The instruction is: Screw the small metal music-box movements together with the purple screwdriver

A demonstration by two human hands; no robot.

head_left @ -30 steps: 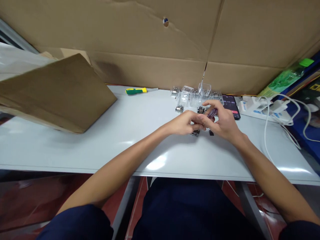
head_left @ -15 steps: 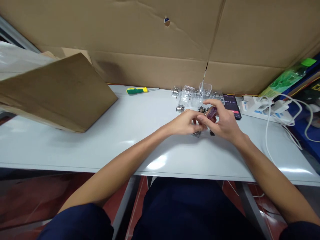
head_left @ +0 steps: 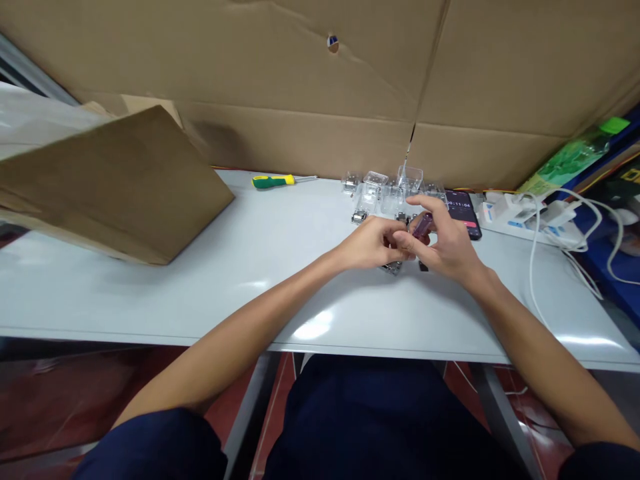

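My right hand (head_left: 447, 243) is closed around a screwdriver with a see-through purple handle (head_left: 424, 225); its tip is hidden between the hands. Touching it, my left hand (head_left: 373, 243) has its fingers bent and pressed together, and whatever they pinch is covered. A small metal part (head_left: 393, 267) shows under the left fingertips. Just beneath my right hand a small black piece (head_left: 423, 266) peeks out. Behind the hands stand several clear plastic cases (head_left: 376, 179), and a small metal part (head_left: 359, 217) lies beside my left hand.
A green and yellow screwdriver (head_left: 274, 181) lies at the back of the white table (head_left: 280, 267). On the left stands a cardboard box (head_left: 115, 193). To the right are a phone (head_left: 466, 215) running a timer, a power strip (head_left: 530, 220) with white cables and a green-capped bottle (head_left: 575, 157).
The hands keep nearly the same place and grip. The purple handle has tilted slightly, and the phone's timer has gone up by one second.
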